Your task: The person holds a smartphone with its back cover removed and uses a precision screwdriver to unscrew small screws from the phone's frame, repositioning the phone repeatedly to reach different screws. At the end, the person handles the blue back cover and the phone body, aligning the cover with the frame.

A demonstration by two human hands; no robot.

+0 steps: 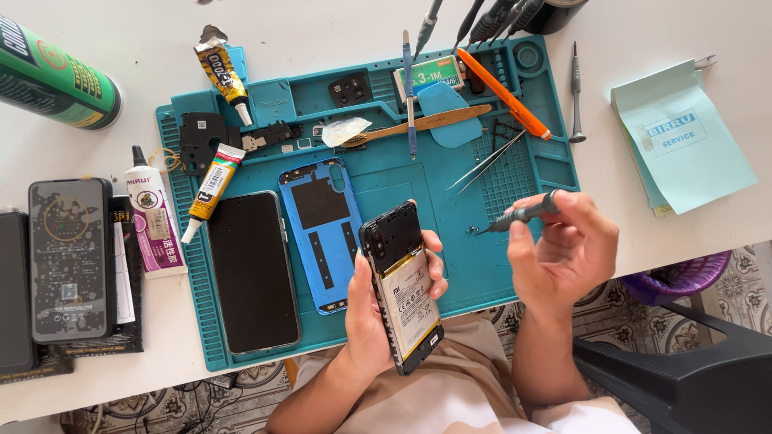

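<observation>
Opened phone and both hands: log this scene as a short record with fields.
left hand: left hand grips an opened phone, back cover off, battery showing
right hand: right hand pinches a small screwdriver in its fingers, tip pointing toward the phone, apart from it
work surface: teal repair mat on a white table
on the mat: blue back cover, black screen panel, tweezers, orange knife
left of the mat: glue tubes, boxed phones
</observation>
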